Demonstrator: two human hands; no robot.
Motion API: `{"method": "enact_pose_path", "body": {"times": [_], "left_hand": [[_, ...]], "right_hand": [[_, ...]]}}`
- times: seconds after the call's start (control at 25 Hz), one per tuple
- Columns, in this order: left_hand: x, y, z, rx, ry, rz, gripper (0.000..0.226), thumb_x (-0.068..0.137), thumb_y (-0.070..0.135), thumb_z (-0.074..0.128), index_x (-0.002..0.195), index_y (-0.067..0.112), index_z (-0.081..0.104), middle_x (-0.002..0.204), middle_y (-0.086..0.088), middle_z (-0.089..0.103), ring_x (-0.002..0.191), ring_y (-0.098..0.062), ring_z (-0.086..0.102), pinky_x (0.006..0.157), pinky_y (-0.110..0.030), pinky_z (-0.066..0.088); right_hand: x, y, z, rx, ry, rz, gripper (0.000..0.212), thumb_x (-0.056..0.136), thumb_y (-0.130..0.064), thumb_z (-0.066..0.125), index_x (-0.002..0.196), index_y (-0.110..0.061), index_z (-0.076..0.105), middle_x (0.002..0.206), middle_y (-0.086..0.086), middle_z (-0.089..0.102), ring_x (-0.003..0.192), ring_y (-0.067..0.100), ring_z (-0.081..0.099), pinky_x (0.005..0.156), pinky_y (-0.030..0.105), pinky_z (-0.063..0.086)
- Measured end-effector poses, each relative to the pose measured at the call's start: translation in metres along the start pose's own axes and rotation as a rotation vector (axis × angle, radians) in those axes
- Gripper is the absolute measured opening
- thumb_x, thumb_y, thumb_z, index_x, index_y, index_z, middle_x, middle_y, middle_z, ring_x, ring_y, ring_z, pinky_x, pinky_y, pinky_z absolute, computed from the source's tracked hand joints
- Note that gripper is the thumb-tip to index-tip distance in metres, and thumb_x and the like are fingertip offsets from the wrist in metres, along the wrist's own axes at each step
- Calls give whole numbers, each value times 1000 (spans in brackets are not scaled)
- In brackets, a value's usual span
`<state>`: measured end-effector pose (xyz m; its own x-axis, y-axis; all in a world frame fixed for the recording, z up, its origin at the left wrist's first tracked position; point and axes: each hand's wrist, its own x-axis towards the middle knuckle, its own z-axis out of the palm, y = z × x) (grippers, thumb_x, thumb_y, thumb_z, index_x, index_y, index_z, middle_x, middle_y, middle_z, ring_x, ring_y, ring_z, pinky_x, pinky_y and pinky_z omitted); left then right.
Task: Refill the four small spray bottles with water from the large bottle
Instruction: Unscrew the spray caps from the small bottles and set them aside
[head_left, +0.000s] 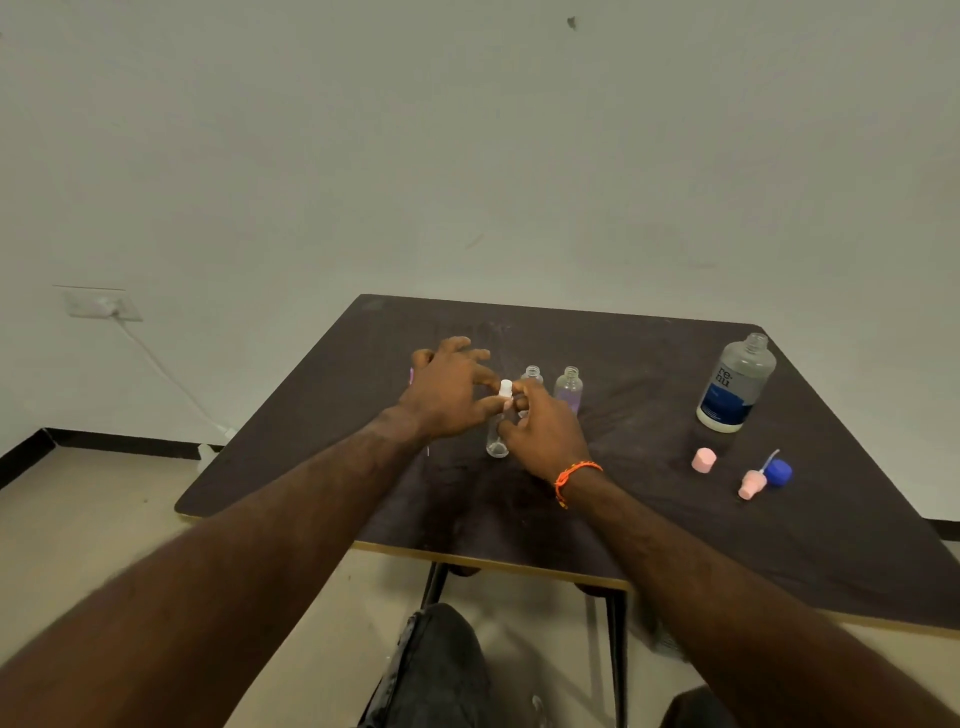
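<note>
- Hands meet at the middle of the dark table, around one clear small spray bottle that stands upright on the top.
- The left hand comes in from 7 o'clock; its thumb and forefinger pinch the white spray cap on that bottle's neck, the other fingers spread loosely toward 12 o'clock.
- The right hand comes in from 5 o'clock and curls round the bottle's body just under the cap; an orange wristband sits on that wrist.
- Just behind the hands, toward 12 o'clock, stand two more small bottles with open necks: a clear one, partly hidden by the right hand's fingers, and beside it at its 3 o'clock a second bottle with a faint violet tint.
- A sliver of something pink shows at 9 o'clock of the left hand; what it is cannot be told.
- The large bottle stands uncapped well apart at 2 o'clock, near the far right corner, with a blue label.
- In front of it, toward 4 o'clock, lie a pink cap, a pink spray head with its thin tube, and a blue cap touching that spray head.
- On the wall at 9 o'clock, a socket has a white cable running down to the floor.
</note>
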<state>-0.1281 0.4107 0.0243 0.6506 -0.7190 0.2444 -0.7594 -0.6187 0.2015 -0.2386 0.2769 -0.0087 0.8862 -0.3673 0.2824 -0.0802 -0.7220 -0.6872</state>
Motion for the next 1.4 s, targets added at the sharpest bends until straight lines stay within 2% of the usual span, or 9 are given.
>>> {"method": "enact_pose_path", "body": {"times": [0.24, 0.4, 0.52, 0.6, 0.72, 0.8, 1.0, 1.24, 1.4], "left_hand": [[-14, 51, 28, -135, -109, 191, 64, 87, 40, 74, 148, 37, 53, 109, 18, 69, 120, -11, 48, 99, -35, 17], [-19, 78, 51, -213, -5, 159, 53, 87, 47, 79, 136, 36, 61, 106, 15, 68, 109, -13, 56, 93, -36, 24], [-20, 82, 67, -343, 48, 95, 46, 83, 41, 83, 126, 35, 67, 111, 13, 73, 109, -10, 63, 102, -44, 36], [-19, 79, 78, -466, 62, 52, 47, 80, 37, 87, 124, 35, 69, 108, 15, 75, 104, -4, 67, 106, -52, 43], [-20, 81, 90, -555, 75, 3, 52, 79, 39, 88, 125, 39, 65, 104, 18, 73, 102, -2, 67, 103, -54, 50], [-21, 81, 97, -526, 76, -21, 56, 80, 47, 86, 130, 40, 62, 104, 17, 71, 104, -4, 65, 103, -53, 48], [-18, 81, 105, -528, 69, -36, 54, 82, 46, 84, 131, 38, 60, 107, 16, 70, 107, -9, 65, 102, -53, 52], [-21, 83, 104, -513, 76, -59, 49, 85, 41, 84, 129, 32, 64, 110, 13, 70, 112, -15, 62, 102, -54, 51], [-24, 83, 105, -532, 78, -66, 48, 83, 45, 83, 126, 36, 65, 108, 16, 70, 111, -14, 63, 100, -53, 52]], "right_hand": [[-34, 31, -59, -126, 27, 86, 42, 80, -24, 73, 119, -22, 60, 101, -2, 71, 91, 17, 67, 78, 29, 50], [-42, 41, -72, -139, 15, 134, 42, 79, -28, 77, 118, -23, 61, 105, -2, 72, 96, 16, 68, 88, 37, 56], [-46, 46, -73, -92, 8, 139, 42, 82, -29, 75, 121, -23, 61, 111, -1, 71, 99, 16, 67, 91, 39, 56], [-46, 47, -74, -118, 15, 106, 38, 85, -37, 70, 120, -21, 64, 108, -2, 70, 96, 15, 65, 88, 38, 56], [-37, 42, -76, -218, 113, 57, 32, 86, -50, 69, 97, -20, 70, 88, -5, 66, 80, 9, 58, 69, 26, 47], [-30, 37, -77, -240, 124, 74, 28, 85, -44, 72, 81, -17, 67, 76, -4, 64, 71, 12, 56, 62, 30, 45], [-27, 30, -80, -307, 39, 44, 20, 88, -30, 67, 78, -13, 66, 72, -1, 61, 71, 18, 57, 65, 36, 47], [-26, 25, -85, -286, -77, 12, 17, 91, -23, 61, 93, -9, 71, 89, 9, 71, 83, 27, 64, 78, 48, 54], [-26, 27, -96, -202, -150, 42, 22, 91, -21, 66, 112, -13, 69, 106, 4, 72, 98, 21, 66, 87, 37, 54]]}}
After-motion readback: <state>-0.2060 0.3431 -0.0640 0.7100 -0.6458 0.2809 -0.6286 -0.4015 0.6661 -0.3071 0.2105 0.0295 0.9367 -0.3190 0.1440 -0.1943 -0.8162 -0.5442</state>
